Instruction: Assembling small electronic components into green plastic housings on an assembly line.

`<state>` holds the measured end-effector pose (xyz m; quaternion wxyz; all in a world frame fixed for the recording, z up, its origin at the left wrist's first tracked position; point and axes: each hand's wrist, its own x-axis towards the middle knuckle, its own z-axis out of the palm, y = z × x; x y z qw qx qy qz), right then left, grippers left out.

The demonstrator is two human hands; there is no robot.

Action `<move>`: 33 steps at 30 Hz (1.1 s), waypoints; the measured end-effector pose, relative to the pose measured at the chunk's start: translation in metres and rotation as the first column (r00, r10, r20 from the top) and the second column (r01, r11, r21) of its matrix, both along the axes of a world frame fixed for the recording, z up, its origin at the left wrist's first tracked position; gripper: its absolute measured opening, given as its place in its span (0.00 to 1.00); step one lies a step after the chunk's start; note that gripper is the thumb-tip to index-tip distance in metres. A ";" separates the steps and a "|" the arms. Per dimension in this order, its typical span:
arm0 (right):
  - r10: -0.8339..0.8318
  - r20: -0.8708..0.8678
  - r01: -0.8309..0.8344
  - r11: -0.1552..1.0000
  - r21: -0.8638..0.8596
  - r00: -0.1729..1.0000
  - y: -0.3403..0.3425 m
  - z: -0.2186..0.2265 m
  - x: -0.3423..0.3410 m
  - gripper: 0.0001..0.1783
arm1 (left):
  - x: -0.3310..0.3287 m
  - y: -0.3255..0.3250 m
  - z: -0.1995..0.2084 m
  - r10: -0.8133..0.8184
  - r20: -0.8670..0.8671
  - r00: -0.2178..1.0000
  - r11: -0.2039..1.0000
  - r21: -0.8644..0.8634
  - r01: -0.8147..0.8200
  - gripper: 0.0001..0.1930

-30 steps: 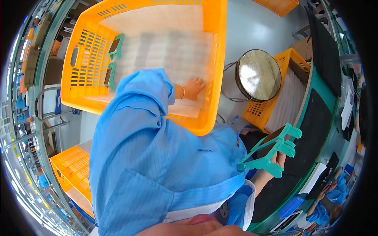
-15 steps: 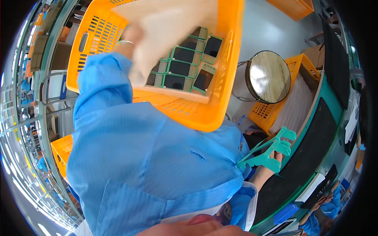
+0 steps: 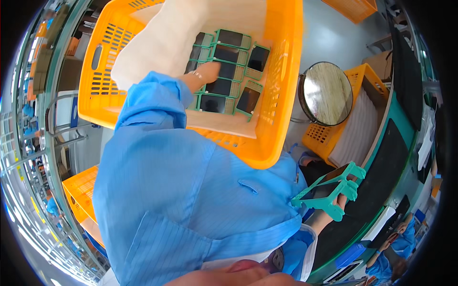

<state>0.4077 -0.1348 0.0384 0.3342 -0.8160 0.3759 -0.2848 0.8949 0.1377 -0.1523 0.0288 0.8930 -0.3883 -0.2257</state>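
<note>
Inside a large orange plastic basket [image 3: 281, 95], several dark rectangular panels [image 3: 213, 103] in green frames lie in rows on a pale sheet. My left hand [image 3: 208, 72] is down among them, over the middle panels; its fingertips are hidden beneath it. A cream sheet [image 3: 148, 52] is folded back against the basket's left side, beside my left forearm. At the lower right, my right hand [image 3: 339, 202] grips a green plastic frame [image 3: 329, 202] with curved, notched ends. A dark panel shows between the frame's sides.
A round mirror-like disc [image 3: 328, 94] on a wire stand is right of the basket. Behind it, another orange basket [image 3: 319, 138] holds stacked white sheets. A green-edged bench with a black mat [image 3: 377, 176] runs along the right. Another person's hands [image 3: 391, 240] are at far lower right.
My left hand has let go of the cream sheet, now folded back to the left, and moved right onto the panels. More panels are uncovered. The green frame in my right hand has shifted slightly.
</note>
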 end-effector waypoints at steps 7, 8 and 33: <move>-0.036 -0.099 0.015 0.978 -0.210 0.994 -0.021 -0.028 -0.009 0.14 | -0.003 0.070 -0.052 0.162 0.113 0.980 0.983 -0.107 -0.150 0.08; -0.077 -0.117 0.047 0.969 -0.243 0.990 -0.011 -0.028 -0.019 0.14 | 0.002 0.063 -0.059 0.071 0.146 0.987 0.991 -0.120 -0.054 0.08; -0.891 0.018 0.868 0.447 0.218 0.454 0.000 0.112 -0.207 0.12 | -0.025 -0.077 0.438 -0.092 -0.493 0.865 0.880 -0.447 -0.161 0.14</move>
